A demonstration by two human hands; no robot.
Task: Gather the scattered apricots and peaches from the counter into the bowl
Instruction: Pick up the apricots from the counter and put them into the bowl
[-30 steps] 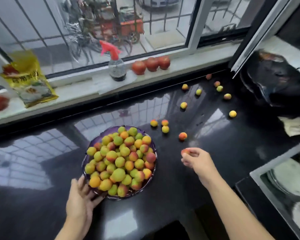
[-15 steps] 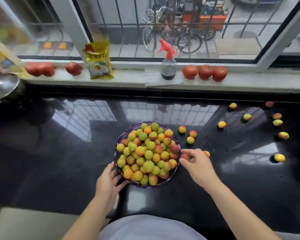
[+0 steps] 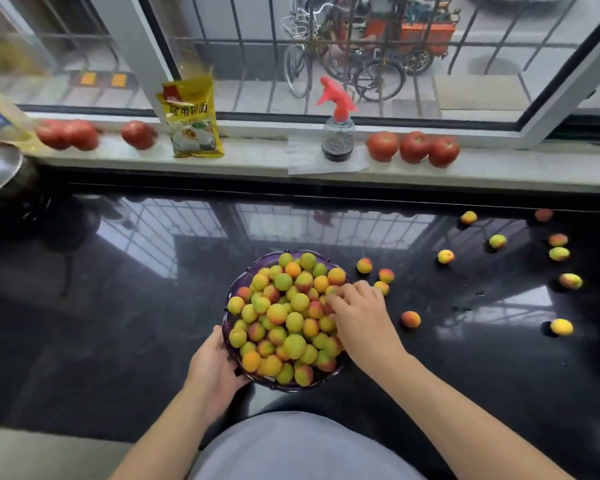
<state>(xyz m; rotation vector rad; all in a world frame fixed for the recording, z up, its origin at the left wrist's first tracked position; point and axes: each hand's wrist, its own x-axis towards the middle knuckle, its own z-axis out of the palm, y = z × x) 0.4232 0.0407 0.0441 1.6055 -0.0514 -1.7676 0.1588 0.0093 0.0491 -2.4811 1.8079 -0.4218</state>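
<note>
Bench [image 3: 118, 341] still has about a dozen fruits scattered out right, so plenty left. Bowl [image 3: 238, 282] is heaped, left hand [image 3: 215, 368] holding its near rim. Right hand [image 3: 361, 317] just came over the pile, fingers [image 3: 340, 299] curled down on the fruit; can't tell if they've released.

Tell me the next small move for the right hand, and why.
Probably let go over the bowl and reach for the nearest fruit: the right hand sits on the heap, the left hand steadies the rim, and loose fruit remains on the counter.
</note>
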